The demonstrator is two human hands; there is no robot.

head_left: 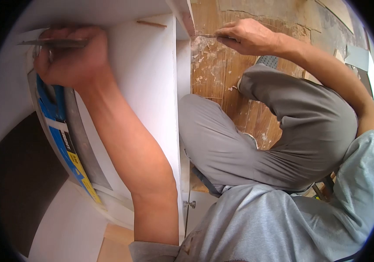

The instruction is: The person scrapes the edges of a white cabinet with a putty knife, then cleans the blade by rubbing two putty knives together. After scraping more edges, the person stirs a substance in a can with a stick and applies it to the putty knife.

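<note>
My left hand (75, 59) is up inside the white cabinet, its fingers wrapped round a flat metal scraper blade (53, 43) held level near the upper white panel. Below that hand lies a saw (58, 102) with a blue handle and a blue and yellow sleeve along its edge. At the cabinet's front edge my right hand (250, 37) is closed on a thin, flat tool (206, 36) seen edge-on, whose kind I cannot tell. The far end of this tool reaches the white edge (189, 26).
A thin brown strip (152, 23) lies on the white cabinet panel (141, 87). Pale flakes litter the wood-look floor (211, 78). My bent legs (265, 131) sit close to the cabinet front. At far right stand pale boards (364, 65). A dark panel (20, 174) is at lower left.
</note>
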